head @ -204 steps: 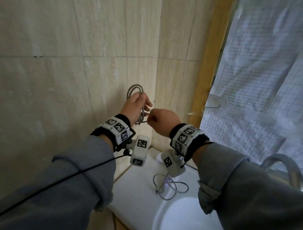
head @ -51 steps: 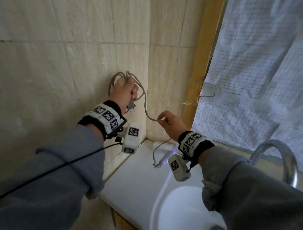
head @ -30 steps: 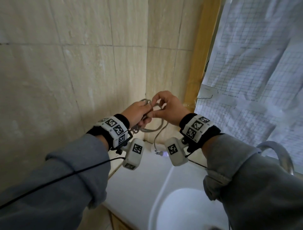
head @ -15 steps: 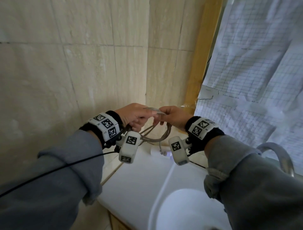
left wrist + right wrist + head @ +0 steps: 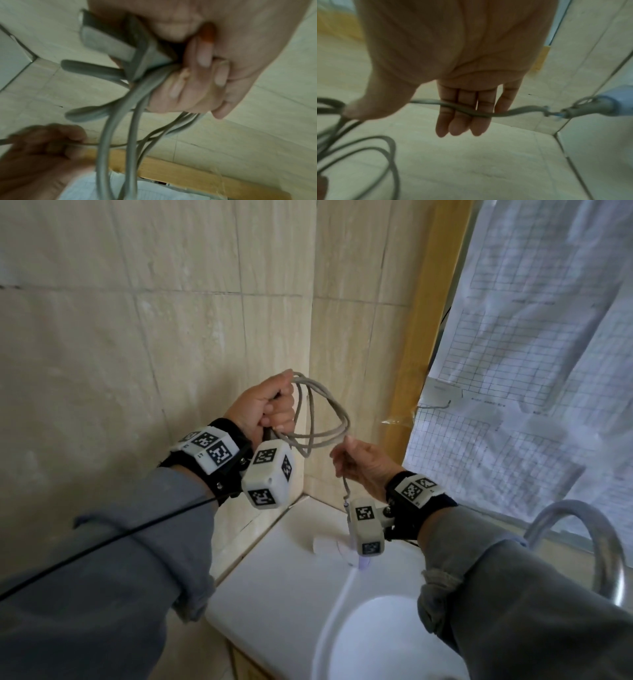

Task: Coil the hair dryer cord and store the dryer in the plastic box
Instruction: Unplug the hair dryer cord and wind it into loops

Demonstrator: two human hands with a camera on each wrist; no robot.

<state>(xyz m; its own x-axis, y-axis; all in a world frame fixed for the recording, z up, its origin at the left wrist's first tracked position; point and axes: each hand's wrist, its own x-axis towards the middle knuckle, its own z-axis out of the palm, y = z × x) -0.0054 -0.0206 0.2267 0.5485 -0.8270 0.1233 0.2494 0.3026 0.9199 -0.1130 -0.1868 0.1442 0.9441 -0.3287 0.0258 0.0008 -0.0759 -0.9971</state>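
Observation:
My left hand [image 5: 269,409] is raised near the tiled corner and grips several loops of the grey hair dryer cord [image 5: 346,421]. In the left wrist view its fingers [image 5: 197,81] curl round the loops [image 5: 104,155] and the grey plug [image 5: 109,44]. My right hand [image 5: 359,463] is lower and to the right. It holds the single strand that runs down to the dryer. The strand [image 5: 518,110] lies across its fingers [image 5: 464,115] and ends at the lilac dryer handle [image 5: 621,102]. From the head the dryer [image 5: 363,565] on the counter is mostly hidden by the wrist camera. No plastic box is in view.
A white counter [image 5: 291,594] with a round sink basin [image 5: 376,645] lies below my hands. A curved metal faucet [image 5: 589,535] stands at the right. Tiled walls meet in the corner behind, beside a wooden frame [image 5: 421,337] and a gridded plastic sheet [image 5: 531,371].
The hands were together low over the counter. Now my left hand has lifted with the coil, and my right hand has dropped down and right along the loose strand.

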